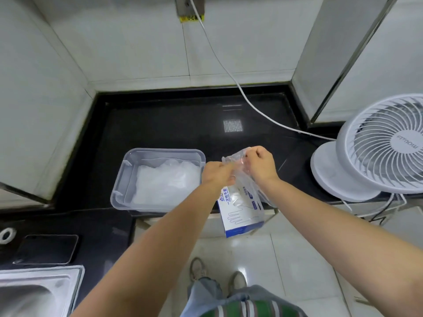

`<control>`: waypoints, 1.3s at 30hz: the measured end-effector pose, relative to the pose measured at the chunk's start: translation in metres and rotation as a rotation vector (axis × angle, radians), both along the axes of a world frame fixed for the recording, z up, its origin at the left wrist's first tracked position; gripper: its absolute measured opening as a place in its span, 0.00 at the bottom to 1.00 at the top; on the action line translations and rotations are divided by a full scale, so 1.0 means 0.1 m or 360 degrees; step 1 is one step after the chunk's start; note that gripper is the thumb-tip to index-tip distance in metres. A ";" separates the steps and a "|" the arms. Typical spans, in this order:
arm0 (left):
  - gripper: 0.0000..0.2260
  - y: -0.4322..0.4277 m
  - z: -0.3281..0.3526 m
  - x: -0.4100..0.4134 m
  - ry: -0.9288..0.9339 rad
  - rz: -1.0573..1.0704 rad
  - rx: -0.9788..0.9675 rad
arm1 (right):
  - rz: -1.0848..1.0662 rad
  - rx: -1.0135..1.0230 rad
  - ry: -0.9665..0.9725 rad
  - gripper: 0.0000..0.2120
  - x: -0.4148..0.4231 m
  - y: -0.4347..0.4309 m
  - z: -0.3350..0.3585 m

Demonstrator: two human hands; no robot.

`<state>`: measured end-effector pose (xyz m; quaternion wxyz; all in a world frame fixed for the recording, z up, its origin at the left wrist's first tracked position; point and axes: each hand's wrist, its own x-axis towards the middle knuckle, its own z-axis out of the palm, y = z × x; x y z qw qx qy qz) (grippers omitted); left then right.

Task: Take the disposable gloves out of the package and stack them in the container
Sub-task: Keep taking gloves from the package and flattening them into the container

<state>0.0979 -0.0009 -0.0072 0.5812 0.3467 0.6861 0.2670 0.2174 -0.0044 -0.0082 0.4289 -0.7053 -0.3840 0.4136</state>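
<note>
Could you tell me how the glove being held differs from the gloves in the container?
The held glove is one sheet, pinched in the air by the left hand and right hand; the piled gloves lie in the container. The held glove looks clear, the piled gloves milky white. Both are thin plastic.

Left hand (pixel 217 175) and right hand (pixel 261 167) pinch a clear glove (pixel 235 162) over the package (pixel 242 216), beside the container (pixel 119 179).

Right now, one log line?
phase: extracting | right hand pinches glove | left hand at package top, grip unclear | container holds glove stack
</note>
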 end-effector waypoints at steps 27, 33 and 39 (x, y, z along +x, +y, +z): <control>0.14 0.20 -0.02 -1.83 0.1239 -0.0172 0.0599 | 0.0234 -0.0071 0.0211 0.08 -1.13 0.48 0.10; 0.13 0.25 -0.07 -1.98 0.1574 -0.0463 0.0387 | 0.0400 0.0768 -0.0295 0.09 -1.47 0.54 0.34; 0.19 0.33 -0.19 -1.99 0.1775 -0.0736 0.0406 | 0.1370 -0.0432 -0.0415 0.10 -1.77 0.51 0.15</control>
